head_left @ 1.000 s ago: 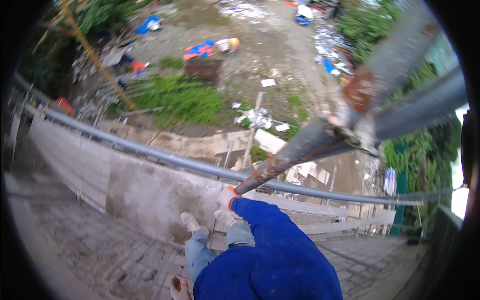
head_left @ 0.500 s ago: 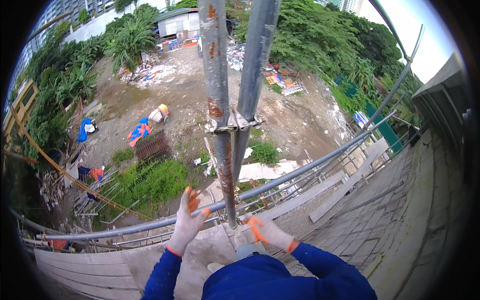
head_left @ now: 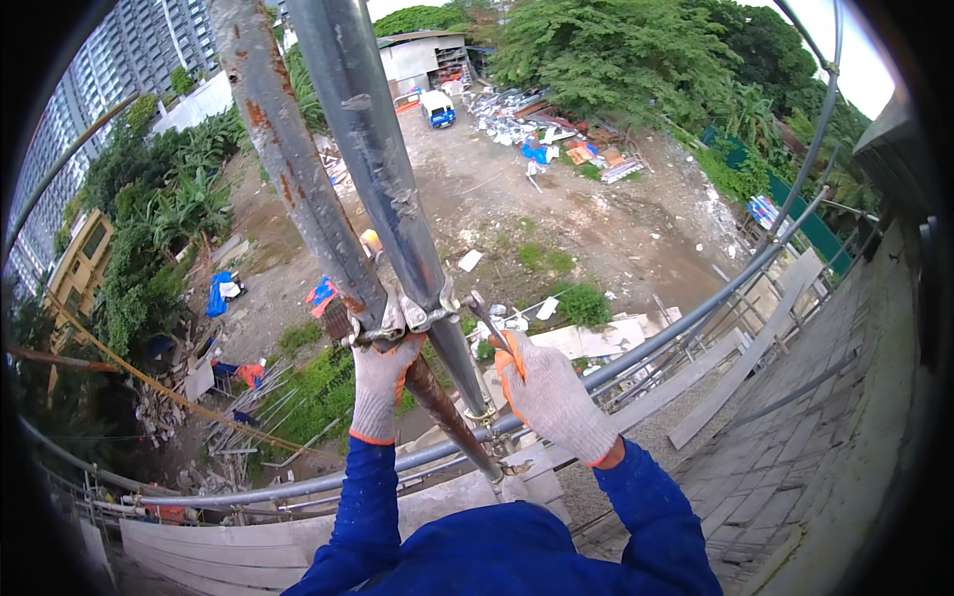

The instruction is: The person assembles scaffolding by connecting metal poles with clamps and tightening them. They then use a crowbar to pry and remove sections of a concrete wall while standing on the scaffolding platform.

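Two upright scaffold tubes stand side by side before me: a grey, rust-patched tube (head_left: 288, 169) on the left and a smoother steel tube (head_left: 373, 129) on the right. A metal scaffold clamp (head_left: 422, 316) joins them. My left hand (head_left: 383, 387), in a white glove with orange palm, is closed round the rusty tube just under the clamp; its fingertips are partly hidden behind the metal. My right hand (head_left: 556, 392), gloved alike, is closed on a slim wrench (head_left: 487, 316), whose head is up at the clamp's right end. The lower part of the wrench is hidden in my fist.
A horizontal guard tube (head_left: 656, 348) curves across in front of me. Pale planks (head_left: 229, 546) lie by my platform, and a grey block wall (head_left: 735, 497) rises at the right. Far below lies dirt ground (head_left: 477, 199) with debris, bushes and a white-and-blue vehicle (head_left: 437, 107).
Both hands have risen from open air to the clamp. My left hand has closed on the rusty tube; the wrench now shows in my right hand. The view has shifted, tilting the tubes leftward.
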Available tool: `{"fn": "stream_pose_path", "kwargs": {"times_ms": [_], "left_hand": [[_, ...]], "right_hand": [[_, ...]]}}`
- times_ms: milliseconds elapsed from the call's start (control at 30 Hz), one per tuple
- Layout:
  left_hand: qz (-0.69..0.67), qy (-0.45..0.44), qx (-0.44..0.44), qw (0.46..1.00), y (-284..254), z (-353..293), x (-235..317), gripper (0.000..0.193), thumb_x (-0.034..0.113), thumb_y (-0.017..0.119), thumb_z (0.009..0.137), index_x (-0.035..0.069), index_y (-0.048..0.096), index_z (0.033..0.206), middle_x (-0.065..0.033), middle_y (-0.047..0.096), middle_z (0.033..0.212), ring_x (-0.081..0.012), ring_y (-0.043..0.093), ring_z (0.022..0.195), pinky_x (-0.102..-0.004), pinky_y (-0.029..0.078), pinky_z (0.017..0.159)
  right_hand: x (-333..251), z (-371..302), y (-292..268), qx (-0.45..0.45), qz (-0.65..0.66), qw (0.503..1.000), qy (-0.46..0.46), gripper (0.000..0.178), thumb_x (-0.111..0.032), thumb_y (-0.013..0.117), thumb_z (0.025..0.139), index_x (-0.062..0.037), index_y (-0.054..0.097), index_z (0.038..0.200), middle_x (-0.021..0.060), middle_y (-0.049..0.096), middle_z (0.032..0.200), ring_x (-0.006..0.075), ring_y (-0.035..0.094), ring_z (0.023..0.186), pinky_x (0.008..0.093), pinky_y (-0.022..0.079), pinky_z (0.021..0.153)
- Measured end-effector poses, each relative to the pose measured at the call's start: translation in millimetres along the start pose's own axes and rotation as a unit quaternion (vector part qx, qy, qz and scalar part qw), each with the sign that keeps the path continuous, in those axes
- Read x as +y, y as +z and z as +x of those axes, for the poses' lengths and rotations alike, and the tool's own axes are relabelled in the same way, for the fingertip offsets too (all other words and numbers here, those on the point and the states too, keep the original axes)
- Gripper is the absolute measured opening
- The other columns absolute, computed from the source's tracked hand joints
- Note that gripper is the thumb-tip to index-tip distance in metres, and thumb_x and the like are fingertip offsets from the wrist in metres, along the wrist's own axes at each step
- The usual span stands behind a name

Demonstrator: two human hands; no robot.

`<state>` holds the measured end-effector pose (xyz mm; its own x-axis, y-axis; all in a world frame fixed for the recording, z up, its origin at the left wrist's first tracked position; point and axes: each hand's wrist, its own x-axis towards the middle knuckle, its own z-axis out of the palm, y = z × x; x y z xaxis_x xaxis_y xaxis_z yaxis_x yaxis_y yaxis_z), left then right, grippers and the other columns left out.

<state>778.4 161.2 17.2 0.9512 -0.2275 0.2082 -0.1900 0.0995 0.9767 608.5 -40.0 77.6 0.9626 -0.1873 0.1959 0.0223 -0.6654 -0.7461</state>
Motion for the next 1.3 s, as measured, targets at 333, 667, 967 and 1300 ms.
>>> {"fn": "stream_pose_path", "kwargs": {"times_ms": [333, 667, 967, 1300], "left_hand": [[0.182, 0.048, -0.016, 0.982, -2, -6, -14, 0.074, 0.020, 0.074, 0.091, 0.007, 0.042, 0.155, -0.0100, 0.051, 0.152, -0.0244, 0.041, 0.146, -0.0419, 0.025, 0.123], [-0.010, 0.035, -0.011, 0.999, -3, -3, -13, 0.059, 0.006, 0.082, 0.084, 0.002, 0.054, 0.136, -0.0093, 0.066, 0.128, -0.0207, 0.064, 0.114, -0.0373, 0.050, 0.102], [-0.062, 0.067, -0.047, 0.995, -8, -5, 5, 0.059, 0.000, 0.083, 0.080, 0.001, 0.056, 0.132, -0.0082, 0.069, 0.122, -0.0167, 0.067, 0.108, -0.0336, 0.053, 0.098], [-0.065, 0.039, -0.039, 0.996, -9, -2, -12, 0.060, 0.002, 0.084, 0.080, -0.001, 0.054, 0.132, -0.0095, 0.069, 0.119, -0.0176, 0.067, 0.104, -0.0341, 0.054, 0.096]], "right_hand": [[-37, 17, -41, -0.141, -0.132, 0.980, -0.045, 0.026, -0.019, 0.053, 0.104, 0.0054, 0.052, 0.112, 0.0246, 0.064, 0.068, 0.0435, 0.067, 0.065, 0.0519, 0.052, 0.059], [-70, 6, 8, -0.051, -0.156, 0.984, 0.061, 0.027, -0.019, 0.053, 0.104, 0.0055, 0.053, 0.116, 0.0235, 0.064, 0.067, 0.0420, 0.068, 0.063, 0.0503, 0.052, 0.056], [-72, 1, 39, 0.071, -0.207, 0.973, 0.072, 0.023, -0.019, 0.052, 0.105, -0.0016, 0.058, 0.119, 0.0205, 0.067, 0.074, 0.0390, 0.069, 0.066, 0.0486, 0.055, 0.061], [-70, 6, 28, 0.025, -0.100, 0.989, 0.106, 0.026, -0.020, 0.053, 0.106, 0.0006, 0.060, 0.121, 0.0204, 0.064, 0.069, 0.0344, 0.068, 0.063, 0.0447, 0.053, 0.059]]}}
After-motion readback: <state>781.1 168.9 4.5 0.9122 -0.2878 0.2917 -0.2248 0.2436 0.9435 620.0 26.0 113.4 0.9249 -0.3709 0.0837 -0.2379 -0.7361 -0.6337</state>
